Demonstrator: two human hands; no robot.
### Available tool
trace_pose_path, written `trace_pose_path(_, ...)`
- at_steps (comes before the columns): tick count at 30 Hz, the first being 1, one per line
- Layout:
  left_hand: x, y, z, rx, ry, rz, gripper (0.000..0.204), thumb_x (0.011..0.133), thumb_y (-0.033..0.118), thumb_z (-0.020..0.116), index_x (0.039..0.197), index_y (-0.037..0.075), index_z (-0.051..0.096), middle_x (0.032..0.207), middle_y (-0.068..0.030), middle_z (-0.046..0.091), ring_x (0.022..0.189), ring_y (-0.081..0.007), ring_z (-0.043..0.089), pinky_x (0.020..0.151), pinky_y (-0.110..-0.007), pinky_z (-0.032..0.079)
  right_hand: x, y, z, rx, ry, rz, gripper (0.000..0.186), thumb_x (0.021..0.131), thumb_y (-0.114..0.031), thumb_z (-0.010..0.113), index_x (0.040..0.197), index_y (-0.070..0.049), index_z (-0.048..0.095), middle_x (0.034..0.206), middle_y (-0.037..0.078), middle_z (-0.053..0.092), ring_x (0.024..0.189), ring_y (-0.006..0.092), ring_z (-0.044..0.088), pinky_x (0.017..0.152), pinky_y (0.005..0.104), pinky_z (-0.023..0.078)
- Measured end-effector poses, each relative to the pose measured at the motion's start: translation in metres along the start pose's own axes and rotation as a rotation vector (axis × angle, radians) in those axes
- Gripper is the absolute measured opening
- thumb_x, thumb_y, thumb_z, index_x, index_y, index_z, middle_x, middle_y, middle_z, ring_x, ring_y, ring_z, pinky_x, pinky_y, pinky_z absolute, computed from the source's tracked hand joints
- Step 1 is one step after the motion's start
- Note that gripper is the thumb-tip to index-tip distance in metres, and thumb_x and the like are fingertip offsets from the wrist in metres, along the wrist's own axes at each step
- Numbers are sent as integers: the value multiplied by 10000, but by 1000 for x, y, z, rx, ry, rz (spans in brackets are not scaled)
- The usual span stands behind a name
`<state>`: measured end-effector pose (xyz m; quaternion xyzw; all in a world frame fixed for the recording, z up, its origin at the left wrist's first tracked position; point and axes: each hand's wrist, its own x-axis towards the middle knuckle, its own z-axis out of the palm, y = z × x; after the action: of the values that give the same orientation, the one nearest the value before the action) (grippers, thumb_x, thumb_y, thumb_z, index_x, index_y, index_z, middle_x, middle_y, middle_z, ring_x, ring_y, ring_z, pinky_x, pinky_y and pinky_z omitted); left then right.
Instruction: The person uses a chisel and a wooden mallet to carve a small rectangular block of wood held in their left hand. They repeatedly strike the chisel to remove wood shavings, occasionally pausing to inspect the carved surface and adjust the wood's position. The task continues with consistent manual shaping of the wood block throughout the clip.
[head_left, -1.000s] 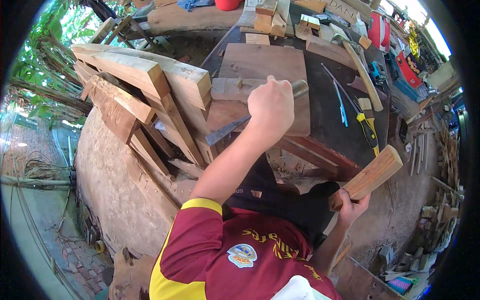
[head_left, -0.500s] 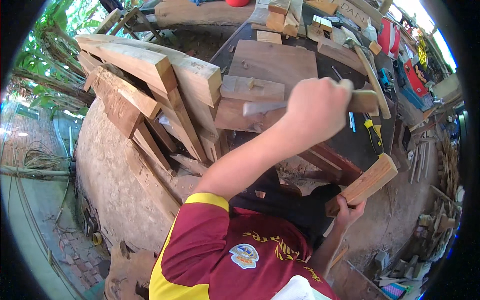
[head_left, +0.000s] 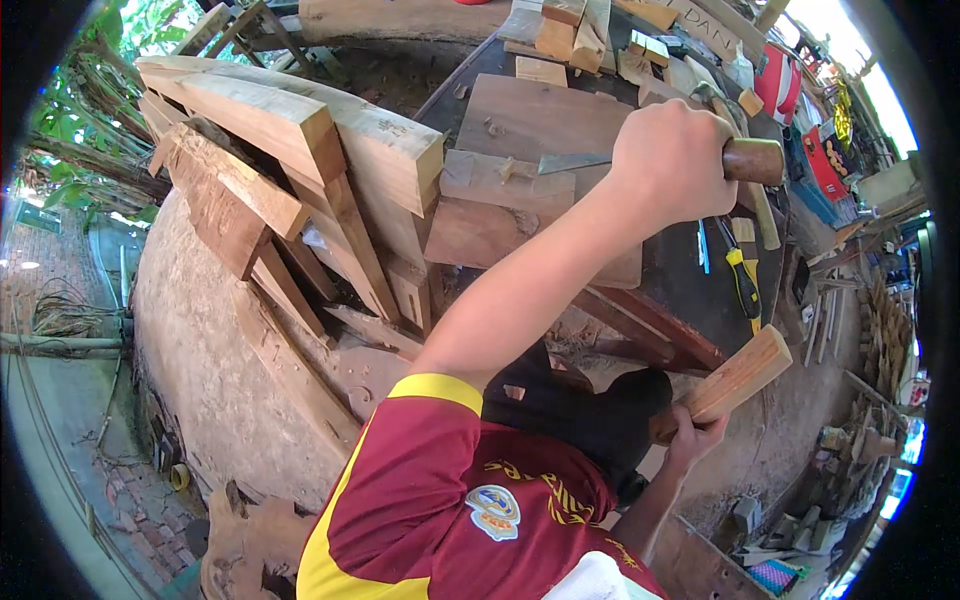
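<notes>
Two holds here: over the board [head_left: 555, 110], the chisel [head_left: 752, 160] is clasped round its handle by the left hand [head_left: 672, 155], likely for control; lower down, the wooden block [head_left: 743, 375] is gripped near one end by the right hand [head_left: 692, 440].

Smooth wooden chisel handle [head_left: 755, 161], seemingly dull metal blade [head_left: 573, 162], matt wooden block [head_left: 740, 377], plastic screwdriver handle [head_left: 744, 283], cloth shirt [head_left: 400, 475]

Daylight feed, clipped edges

I'm getting soft daylight, decent exposure on the workbench [head_left: 675, 275]. Upper-right opening [head_left: 880, 95] blows out white; foliage [head_left: 150, 25] runs hot. Dark shadow between the timbers [head_left: 385, 140]. Fisheye bends the rim, black corners, blue fringing right. Distant clutter [head_left: 855, 460] looks soft.
</notes>
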<state>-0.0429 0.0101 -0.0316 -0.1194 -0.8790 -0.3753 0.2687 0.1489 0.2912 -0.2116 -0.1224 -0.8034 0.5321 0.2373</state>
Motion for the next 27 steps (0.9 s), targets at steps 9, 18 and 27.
trace_pose_path(9, 2, -2, -12, -72, 86, -54, 218, 624, 232, 676, 781, 87, 712, 704, -161, 651, 712, -348, 645, 704, -418, 538, 6, -2, 4, -41, -44, -32, 576, 568, -4, 754, 1099, 17, 533, 972, 84, 579, 874, 200, 582, 775, 340, 477)
trace_pose_path(18, 1, -1, -23, -146, 152, -123, 215, 605, 224, 673, 753, 71, 704, 671, -165, 640, 692, -353, 641, 691, -420, 536, 17, -35, 11, 95, -55, -66, 496, 619, 7, 736, 1071, 26, 533, 921, 82, 597, 808, 173, 584, 742, 300, 481)
trace_pose_path(27, -2, -4, -23, -176, 203, -67, 227, 584, 216, 678, 754, 69, 705, 664, -157, 640, 681, -351, 639, 685, -414, 536, 23, -36, 9, 136, -40, -93, 567, 631, 64, 712, 1157, 54, 499, 964, 110, 589, 833, 193, 584, 732, 314, 499)
